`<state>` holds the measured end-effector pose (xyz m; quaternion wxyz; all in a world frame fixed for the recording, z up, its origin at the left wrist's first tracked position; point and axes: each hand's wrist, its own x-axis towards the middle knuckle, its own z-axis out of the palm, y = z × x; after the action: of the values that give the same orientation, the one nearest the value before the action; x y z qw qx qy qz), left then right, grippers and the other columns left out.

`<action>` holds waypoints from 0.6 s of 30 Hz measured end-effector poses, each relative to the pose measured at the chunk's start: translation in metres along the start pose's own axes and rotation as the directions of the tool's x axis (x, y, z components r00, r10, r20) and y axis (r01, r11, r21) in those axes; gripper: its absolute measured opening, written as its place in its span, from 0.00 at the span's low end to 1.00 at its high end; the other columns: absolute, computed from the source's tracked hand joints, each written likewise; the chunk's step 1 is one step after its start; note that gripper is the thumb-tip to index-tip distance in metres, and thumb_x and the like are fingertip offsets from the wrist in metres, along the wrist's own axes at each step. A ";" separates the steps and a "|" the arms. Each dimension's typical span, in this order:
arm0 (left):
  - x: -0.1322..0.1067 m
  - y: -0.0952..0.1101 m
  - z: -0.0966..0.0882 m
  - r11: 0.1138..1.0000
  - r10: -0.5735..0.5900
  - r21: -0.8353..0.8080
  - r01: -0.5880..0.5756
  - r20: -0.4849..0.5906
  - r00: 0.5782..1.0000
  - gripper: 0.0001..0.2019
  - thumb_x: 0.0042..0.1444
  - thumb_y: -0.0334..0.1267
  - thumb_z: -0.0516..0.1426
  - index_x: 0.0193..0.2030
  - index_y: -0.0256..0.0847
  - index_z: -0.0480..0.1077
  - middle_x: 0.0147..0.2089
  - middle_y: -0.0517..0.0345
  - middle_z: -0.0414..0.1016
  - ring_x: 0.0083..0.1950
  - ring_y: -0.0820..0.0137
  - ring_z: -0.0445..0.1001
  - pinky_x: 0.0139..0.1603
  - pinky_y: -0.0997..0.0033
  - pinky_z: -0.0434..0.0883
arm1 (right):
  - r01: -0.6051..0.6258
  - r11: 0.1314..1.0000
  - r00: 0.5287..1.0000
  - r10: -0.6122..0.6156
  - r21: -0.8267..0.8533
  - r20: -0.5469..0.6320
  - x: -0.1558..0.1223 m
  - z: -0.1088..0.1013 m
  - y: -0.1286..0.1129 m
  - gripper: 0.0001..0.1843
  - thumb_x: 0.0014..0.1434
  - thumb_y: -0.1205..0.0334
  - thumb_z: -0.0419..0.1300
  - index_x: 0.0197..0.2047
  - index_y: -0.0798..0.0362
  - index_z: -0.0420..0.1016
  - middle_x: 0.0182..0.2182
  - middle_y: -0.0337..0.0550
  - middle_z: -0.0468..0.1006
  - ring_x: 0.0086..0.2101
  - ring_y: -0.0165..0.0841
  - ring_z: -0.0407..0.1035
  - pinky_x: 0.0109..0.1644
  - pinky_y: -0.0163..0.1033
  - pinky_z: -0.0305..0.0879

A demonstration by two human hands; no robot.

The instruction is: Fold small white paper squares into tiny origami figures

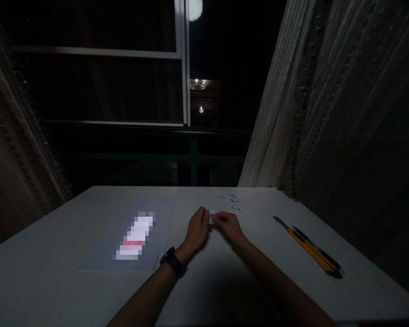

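Over the middle of the white table [204, 290], my left hand [198, 228] and my right hand [229, 224] meet, both closed in a pinch. Between their fingertips is a small piece of white paper [211, 218], mostly covered by the fingers. A dark watch sits on my left wrist. Just beyond my right hand lie several small white paper pieces [234, 201] with dark marks, grouped near the table's far edge.
At left, a blurred-out bright screen [136, 236] rests on a sheet of paper [98, 260]. A yellow and black box cutter [310, 247] lies at right, its blade end pointing away from me. Curtains [269, 104] and a dark window stand behind the table.
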<state>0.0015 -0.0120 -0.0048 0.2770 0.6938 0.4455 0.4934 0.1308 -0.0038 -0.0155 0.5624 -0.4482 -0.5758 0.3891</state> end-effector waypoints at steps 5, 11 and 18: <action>-0.003 0.002 0.000 1.000 0.028 0.004 -0.028 0.048 0.998 0.12 0.58 0.45 0.43 0.30 0.41 0.59 0.27 0.60 0.66 0.29 0.71 0.66 0.32 0.72 0.61 | 0.016 0.995 0.997 -0.023 -0.094 -0.070 0.001 -0.002 0.003 0.16 0.43 0.50 0.63 0.23 0.57 0.76 0.21 0.43 0.76 0.25 0.34 0.69 0.32 0.38 0.64; -0.003 -0.001 0.001 0.999 0.033 0.024 -0.035 0.084 0.996 0.12 0.59 0.45 0.42 0.31 0.41 0.58 0.28 0.60 0.66 0.28 0.71 0.66 0.31 0.72 0.60 | 0.031 0.992 0.989 -0.049 -0.121 -0.142 0.002 -0.003 0.008 0.15 0.42 0.51 0.63 0.22 0.57 0.75 0.21 0.44 0.77 0.26 0.36 0.69 0.33 0.39 0.65; 0.000 -0.006 0.002 0.987 0.037 0.155 -0.042 0.037 0.999 0.13 0.59 0.45 0.42 0.31 0.41 0.58 0.28 0.60 0.66 0.30 0.70 0.65 0.32 0.71 0.59 | 0.109 0.973 0.984 -0.135 -0.204 -0.116 -0.002 -0.001 0.001 0.14 0.49 0.52 0.58 0.25 0.56 0.74 0.24 0.45 0.77 0.29 0.36 0.70 0.36 0.40 0.64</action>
<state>0.0014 -0.0088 -0.0108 0.2194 0.7304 0.4641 0.4506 0.1317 -0.0051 -0.0170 0.5743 -0.4894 -0.6003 0.2650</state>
